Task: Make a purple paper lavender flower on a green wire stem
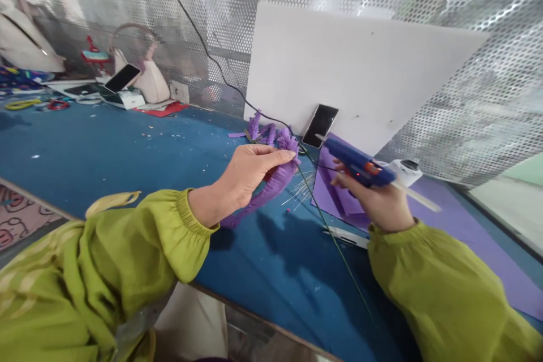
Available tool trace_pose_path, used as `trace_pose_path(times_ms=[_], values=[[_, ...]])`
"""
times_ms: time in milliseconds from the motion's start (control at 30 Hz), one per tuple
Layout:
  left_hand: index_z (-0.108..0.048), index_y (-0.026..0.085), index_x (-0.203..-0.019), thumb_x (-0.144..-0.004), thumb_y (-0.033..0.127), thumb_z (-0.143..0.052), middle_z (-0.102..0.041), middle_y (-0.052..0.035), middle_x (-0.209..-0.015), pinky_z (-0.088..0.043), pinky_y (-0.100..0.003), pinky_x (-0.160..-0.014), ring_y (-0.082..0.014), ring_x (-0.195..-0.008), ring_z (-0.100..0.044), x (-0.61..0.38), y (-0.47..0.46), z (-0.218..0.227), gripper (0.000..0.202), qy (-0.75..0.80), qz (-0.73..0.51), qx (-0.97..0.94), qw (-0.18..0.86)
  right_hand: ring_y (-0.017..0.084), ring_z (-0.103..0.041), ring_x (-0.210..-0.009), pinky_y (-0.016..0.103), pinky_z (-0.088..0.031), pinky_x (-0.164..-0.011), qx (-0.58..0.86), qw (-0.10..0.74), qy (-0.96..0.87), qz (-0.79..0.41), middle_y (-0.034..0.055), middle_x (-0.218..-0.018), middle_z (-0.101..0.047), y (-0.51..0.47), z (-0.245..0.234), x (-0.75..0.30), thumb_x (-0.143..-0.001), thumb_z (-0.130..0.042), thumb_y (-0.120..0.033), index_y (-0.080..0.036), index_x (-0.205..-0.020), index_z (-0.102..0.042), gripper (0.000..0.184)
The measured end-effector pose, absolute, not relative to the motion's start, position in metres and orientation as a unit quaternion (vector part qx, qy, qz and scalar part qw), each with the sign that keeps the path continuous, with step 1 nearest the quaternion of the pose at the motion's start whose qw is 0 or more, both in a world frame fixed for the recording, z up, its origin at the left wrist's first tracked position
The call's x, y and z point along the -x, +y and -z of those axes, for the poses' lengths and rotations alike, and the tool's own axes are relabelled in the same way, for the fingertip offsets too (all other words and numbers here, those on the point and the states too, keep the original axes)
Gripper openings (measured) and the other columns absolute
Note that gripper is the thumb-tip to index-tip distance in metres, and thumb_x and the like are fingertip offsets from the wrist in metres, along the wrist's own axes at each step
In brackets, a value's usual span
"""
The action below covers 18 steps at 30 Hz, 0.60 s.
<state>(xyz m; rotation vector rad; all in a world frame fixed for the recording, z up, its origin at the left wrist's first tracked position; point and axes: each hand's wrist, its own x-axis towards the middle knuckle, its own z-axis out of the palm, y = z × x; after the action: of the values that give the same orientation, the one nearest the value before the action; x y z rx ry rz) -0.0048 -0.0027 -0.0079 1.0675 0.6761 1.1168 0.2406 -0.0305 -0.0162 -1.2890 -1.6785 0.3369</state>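
Between the thumb and fingers of my left hand (250,172) is a purple paper flower (287,141), its fringed petals bunched at the top. From it a long purple paper strip (269,189) hangs down to the left, and a thin green stem (335,240) slants down to the right. My right hand (379,201) is wrapped round a blue glue gun (356,161) with an orange trigger part and a small red light. A whitish glue stick (418,195) pokes out of its back. The nozzle points left, a little apart from the flower.
Finished-looking purple flowers (265,130) lie behind my left hand. A phone (321,124) leans on a white board (339,62). Thin wires (302,189), pliers (347,236) and purple paper (462,226) lie on the blue table (169,153). A black cable (203,48) crosses the view.
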Motion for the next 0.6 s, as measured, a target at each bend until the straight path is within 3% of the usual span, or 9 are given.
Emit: trace_pose_path(times_ms=[133,333,600], values=[[-0.072,0.014,-0.070,-0.067,0.031,-0.082,-0.068,0.0003,-0.068,-0.044,-0.021,-0.059,-0.0071,-0.060,-0.057,0.006,-0.002,0.001,0.020,0.295,-0.540,-0.441,0.654,0.021,-0.064,-0.073,0.040,-0.053,-0.072,0.485,0.505,-0.694,-0.168,0.0028,-0.088,-0.067,-0.055,-0.004,-0.227,-0.082,-0.069,-0.031,-0.027,-0.091,-0.066,0.010],[-0.071,0.014,-0.070,-0.066,0.031,-0.082,-0.066,0.0023,-0.067,-0.044,-0.022,-0.062,-0.0066,-0.059,-0.056,0.008,-0.001,-0.003,0.021,0.289,-0.560,-0.432,0.645,0.020,-0.061,-0.070,0.036,-0.048,-0.062,0.411,0.389,-0.825,-0.006,0.0023,-0.085,-0.065,-0.079,-0.016,-0.215,-0.077,-0.074,-0.027,-0.028,-0.091,-0.064,0.017],[-0.072,0.016,-0.072,-0.068,0.035,-0.080,-0.064,0.0038,-0.064,-0.042,-0.022,-0.059,-0.0061,-0.057,-0.052,0.007,-0.002,0.000,0.021,0.291,-0.552,-0.476,0.620,0.017,-0.058,-0.068,0.031,-0.045,-0.059,0.390,0.339,-0.855,0.032,0.0027,-0.083,-0.061,-0.074,-0.012,-0.213,-0.079,-0.074,-0.031,-0.024,-0.093,-0.058,0.023]])
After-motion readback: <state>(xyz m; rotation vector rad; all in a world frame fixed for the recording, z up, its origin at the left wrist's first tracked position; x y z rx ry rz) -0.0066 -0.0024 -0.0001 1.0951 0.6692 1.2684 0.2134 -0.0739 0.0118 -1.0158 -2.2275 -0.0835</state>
